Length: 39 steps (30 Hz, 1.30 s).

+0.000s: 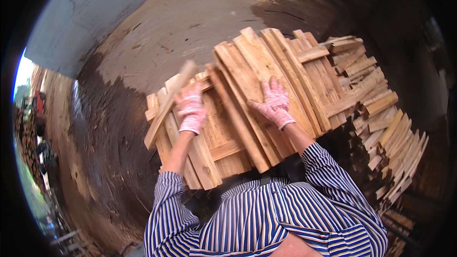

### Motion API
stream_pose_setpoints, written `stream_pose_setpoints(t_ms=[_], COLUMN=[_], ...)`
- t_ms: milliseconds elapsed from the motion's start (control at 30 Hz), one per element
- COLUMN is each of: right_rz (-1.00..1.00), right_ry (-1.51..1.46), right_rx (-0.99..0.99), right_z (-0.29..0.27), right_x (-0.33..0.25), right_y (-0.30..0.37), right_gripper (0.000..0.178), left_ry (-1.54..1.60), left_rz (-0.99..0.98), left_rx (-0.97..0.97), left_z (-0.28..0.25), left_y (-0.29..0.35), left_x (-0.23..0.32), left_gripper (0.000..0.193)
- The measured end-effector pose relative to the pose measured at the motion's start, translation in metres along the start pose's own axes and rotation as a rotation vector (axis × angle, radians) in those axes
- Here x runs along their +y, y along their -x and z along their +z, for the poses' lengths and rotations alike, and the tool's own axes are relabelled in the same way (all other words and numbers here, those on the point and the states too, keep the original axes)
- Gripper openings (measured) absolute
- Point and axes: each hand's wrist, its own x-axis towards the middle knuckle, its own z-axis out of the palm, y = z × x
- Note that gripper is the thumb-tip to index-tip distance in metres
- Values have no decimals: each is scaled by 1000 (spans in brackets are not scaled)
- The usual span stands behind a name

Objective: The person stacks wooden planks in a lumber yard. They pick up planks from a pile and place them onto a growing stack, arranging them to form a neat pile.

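My left hand (191,108), in a pink-and-white knit glove, grips a narrow wooden slat (164,114) along its right side. The slat lies at a slant over other boards, its far end smeared by motion. My right hand (273,101), gloved alike, rests flat with spread fingers on a pile of sawn boards (247,59). Another narrow board (236,116) leans along the left side of that pile. Between my hands, crosswise battens (224,150) and lower boards show. The underside of the stack is hidden.
To the right, more stacked boards (326,74) adjoin a large loose heap of short wood pieces (381,97). A grey wall (95,14) stands at the far left. The earthen floor (181,24) has dark damp patches. Stacked logs (29,145) show outside at the left rim.
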Motion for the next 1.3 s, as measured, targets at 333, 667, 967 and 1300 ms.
stream_pose_setpoints(t_ms=[333,667,967,1300], right_rz=[61,-68,104,175], right_ry=[3,-35,-343,-78], right_rx=[72,31,-26,229], right_z=[3,-20,-31,-74], right_x=[11,-10,20,208], right_y=[0,31,6,-12], right_gripper=[100,103,71,59], left_ry=[123,732,504,1546], left_rz=[-592,-731,-521,-749], left_rx=[464,-42,26,167], left_z=[33,122,107,-82], left_y=[-48,-34,1,27], left_x=[-89,-182,-224,-26], left_gripper=[109,88,64,48])
